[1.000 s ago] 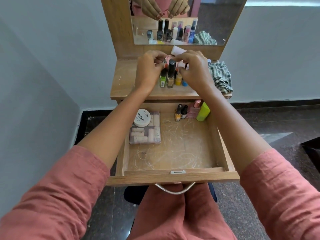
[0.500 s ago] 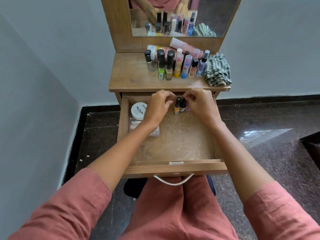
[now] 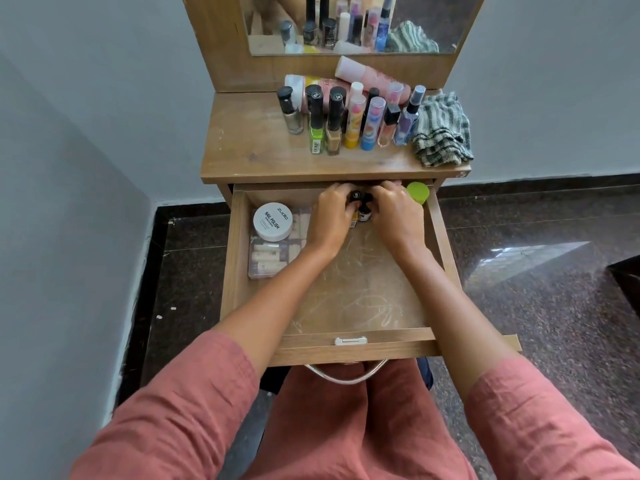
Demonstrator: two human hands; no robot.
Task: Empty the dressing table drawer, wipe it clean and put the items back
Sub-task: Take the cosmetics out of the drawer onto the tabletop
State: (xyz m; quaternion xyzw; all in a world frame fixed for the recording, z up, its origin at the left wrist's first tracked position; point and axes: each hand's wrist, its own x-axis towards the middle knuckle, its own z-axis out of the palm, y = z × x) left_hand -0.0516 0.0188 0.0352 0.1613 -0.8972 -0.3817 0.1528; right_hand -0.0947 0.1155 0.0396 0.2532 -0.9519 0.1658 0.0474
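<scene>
The wooden drawer point(image 3: 349, 348) is pulled open in front of me. Both hands reach to its back wall. My left hand point(image 3: 330, 220) curls round a small black-capped nail polish bottle point(image 3: 356, 195). My right hand point(image 3: 396, 218) curls its fingers against a second small bottle point(image 3: 364, 215) beside it. A green-capped container point(image 3: 418, 192) stands in the back right corner. At the left, a white-lidded nail polish remover tub point(image 3: 272, 221) sits on a clear plastic box point(image 3: 266, 259). What else my hands cover is hidden.
On the dressing table top point(image 3: 249, 147) stand several nail polish and spray bottles point(image 3: 334, 123), with pink tubes point(image 3: 367, 72) lying behind them. A striped cloth point(image 3: 441, 129) lies at the right. A mirror point(image 3: 429, 26) rises behind. Walls close in at left; dark floor lies right.
A second ago both hands were at the bottles on the table top. They came down into the drawer and now close on the small bottles at its back.
</scene>
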